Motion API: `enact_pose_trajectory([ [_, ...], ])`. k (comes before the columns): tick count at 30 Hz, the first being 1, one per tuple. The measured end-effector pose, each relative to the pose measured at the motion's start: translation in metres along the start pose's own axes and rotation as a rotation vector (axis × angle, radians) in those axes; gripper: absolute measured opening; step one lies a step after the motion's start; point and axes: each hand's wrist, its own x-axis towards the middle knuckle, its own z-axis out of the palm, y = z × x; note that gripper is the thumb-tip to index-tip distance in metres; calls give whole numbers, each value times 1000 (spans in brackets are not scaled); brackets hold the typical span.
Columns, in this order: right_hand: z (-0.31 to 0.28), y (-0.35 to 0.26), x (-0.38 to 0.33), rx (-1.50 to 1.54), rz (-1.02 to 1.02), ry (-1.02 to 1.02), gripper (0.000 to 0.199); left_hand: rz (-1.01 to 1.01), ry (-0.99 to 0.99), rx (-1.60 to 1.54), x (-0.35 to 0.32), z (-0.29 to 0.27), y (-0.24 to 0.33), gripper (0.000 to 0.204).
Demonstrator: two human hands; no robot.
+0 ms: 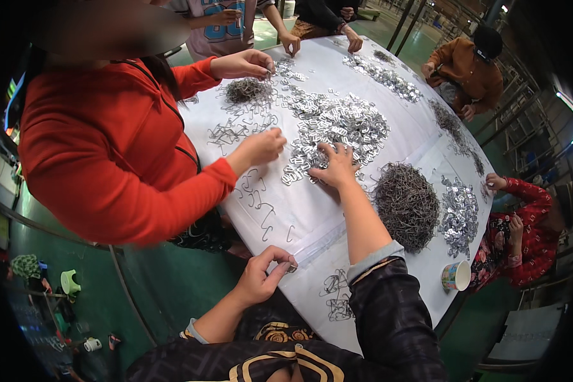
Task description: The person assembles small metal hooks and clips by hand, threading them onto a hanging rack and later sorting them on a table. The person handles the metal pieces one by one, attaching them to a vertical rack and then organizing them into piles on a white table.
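Note:
My left hand (261,276) is at the near edge of the table, thumb and forefinger pinched on a small metal piece (292,265). Its exact shape is too small to make out. Stretched forward, my right hand (339,164) lies with spread fingers on the near side of a pile of small flat silver metal clips (347,121). Beside my right forearm stands a dark heap of bent wire hooks (406,207). A few more loose wire hooks (339,296) lie on the table between my two arms.
A white-covered table (325,223) carries it all. To my left, a person in a red top (108,146) works near another hook heap (245,90). A paper cup (456,276) stands at the right edge, near more clips (459,213). Several other people work around the table.

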Motion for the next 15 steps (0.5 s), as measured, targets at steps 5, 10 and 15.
enact_pose_trajectory([
  [5, 19, 0, -46, -18, -181, 132, 40, -27, -19, 18, 3, 6, -3, 8],
  [10, 28, 8, -145, 58, -316, 224, 37, -24, -60, 55, 2, 6, 6, 9],
  [15, 9, -13, -225, 103, -331, 173, 43, -42, -11, 64, -10, 0, 11, 10],
])
